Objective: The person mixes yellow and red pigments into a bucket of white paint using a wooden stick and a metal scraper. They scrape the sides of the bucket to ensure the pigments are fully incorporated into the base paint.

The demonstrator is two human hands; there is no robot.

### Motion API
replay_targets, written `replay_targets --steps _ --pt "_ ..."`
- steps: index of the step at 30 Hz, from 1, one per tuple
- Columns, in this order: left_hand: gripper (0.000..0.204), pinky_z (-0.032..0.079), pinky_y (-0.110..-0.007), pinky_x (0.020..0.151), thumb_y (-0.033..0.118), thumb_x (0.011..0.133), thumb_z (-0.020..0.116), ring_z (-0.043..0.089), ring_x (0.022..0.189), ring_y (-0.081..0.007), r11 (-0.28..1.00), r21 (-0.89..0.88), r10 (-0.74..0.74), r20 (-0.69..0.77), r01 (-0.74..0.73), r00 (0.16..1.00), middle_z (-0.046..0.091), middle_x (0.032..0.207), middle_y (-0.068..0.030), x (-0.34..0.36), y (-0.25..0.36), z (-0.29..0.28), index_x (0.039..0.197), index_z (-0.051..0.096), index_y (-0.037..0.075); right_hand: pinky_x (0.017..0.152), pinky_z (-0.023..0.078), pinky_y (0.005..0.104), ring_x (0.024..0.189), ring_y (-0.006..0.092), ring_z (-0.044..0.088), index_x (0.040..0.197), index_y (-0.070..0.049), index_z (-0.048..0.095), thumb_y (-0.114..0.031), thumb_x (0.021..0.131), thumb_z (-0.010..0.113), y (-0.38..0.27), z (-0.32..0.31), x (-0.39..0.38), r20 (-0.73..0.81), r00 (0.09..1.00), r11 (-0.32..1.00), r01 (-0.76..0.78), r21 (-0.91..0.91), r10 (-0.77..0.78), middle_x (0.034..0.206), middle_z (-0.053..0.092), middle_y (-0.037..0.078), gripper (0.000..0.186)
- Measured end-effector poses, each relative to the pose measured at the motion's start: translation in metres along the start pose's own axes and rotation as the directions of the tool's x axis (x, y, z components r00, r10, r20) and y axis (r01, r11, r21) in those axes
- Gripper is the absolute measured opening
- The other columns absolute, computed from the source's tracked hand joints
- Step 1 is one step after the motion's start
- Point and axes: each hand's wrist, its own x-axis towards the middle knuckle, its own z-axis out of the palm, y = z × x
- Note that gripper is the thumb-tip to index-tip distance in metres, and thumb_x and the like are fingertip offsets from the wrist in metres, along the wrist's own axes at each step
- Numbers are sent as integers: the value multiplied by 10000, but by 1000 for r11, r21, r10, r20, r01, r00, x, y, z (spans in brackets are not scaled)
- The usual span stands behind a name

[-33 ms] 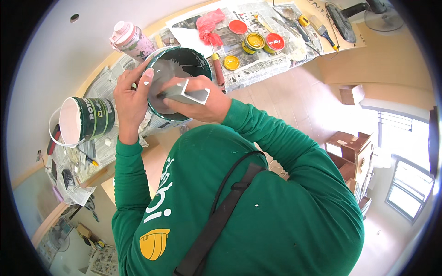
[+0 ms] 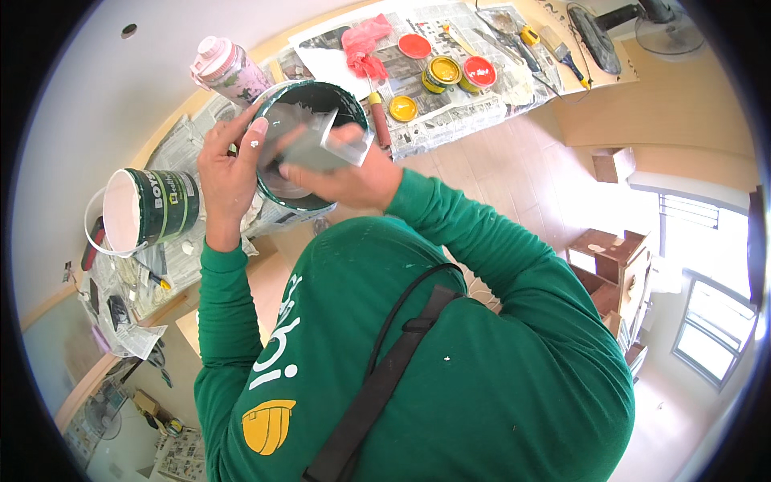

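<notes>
- White paint bucket (image 2: 148,210): lies tipped on its side on the newspaper-covered bench (image 2: 450,128), at far left, apart from both hands.
- Pink bottle (image 2: 227,68): stands behind the work, near the wall, untouched.
- Left hand (image 2: 229,173): fingers spread and curled over the left rim of the green paint can (image 2: 301,140), thumb outside the wall, fingertips reaching inward over the lip. Paint specks show on the skin.
- Green paint can: held up between both hands, above the bench edge and just in front of the chest, its mouth turned toward the camera. Judged moderately heavy if part full, rigid-walled, with a wet, likely slippery rim; the outer wall below the lip looks the surer hold.
- Flat metal scraper (image 2: 325,149): lies across the can's mouth, blade inside the opening. Judged light, stiff, thin-edged; best gripped at the handle end.
- Right hand (image 2: 353,177): fingers pressed together around the scraper's lower end; the exact pinch is hidden.
- Small open tins (image 2: 446,72) of yellow and red, a pink rag (image 2: 361,40): on the bench to the right, well apart.
</notes>
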Motion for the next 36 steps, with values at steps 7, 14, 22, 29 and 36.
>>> replay_targets --steps 7,14,22,29,36 --pt "332 426 -312 733 274 1009 775 513 790 -141 1000 -23 -14 -37 14 999 546 792 -18 1 0 -3 1306 812 128 771 608 447 833 389 767 1162 -108 753 -243 942 787 -1 -3 -1 -9 998 991 -60 -120 59 930 786 179 261" --pt "309 437 -253 713 241 1046 744 541 816 -71 1000 -9 -1 -6 1 1000 634 893 1 5 -5 -3 1320 804 112 759 616 413 816 308 784 1211 -152 760 -269 945 797 25 -3 -10 -11 999 965 41 -258 -46 946 799 152 293" --pt "337 457 -335 714 344 974 806 541 746 -167 993 -118 -25 -31 21 999 550 746 -35 8 -7 2 1248 839 152 807 581 334 902 194 735 1245 -69 736 -234 1005 767 19 -13 -10 31 999 984 -9 -176 15 1041 780 68 293" --pt "359 469 -302 746 360 995 799 555 784 -125 980 -190 -68 -30 61 997 637 814 -25 18 -17 -5 1262 830 122 739 557 333 816 164 685 1258 7 735 -251 1029 730 8 -82 -1 -97 863 822 -431 372 496 970 748 83 345" --pt "363 470 -294 771 355 1015 782 557 804 -112 972 -222 -87 -14 81 996 685 876 -18 25 -22 0 1266 825 97 734 529 343 854 193 646 1353 41 654 -235 1059 698 43 -106 -42 -167 797 603 -283 745 580 1042 713 111 406"
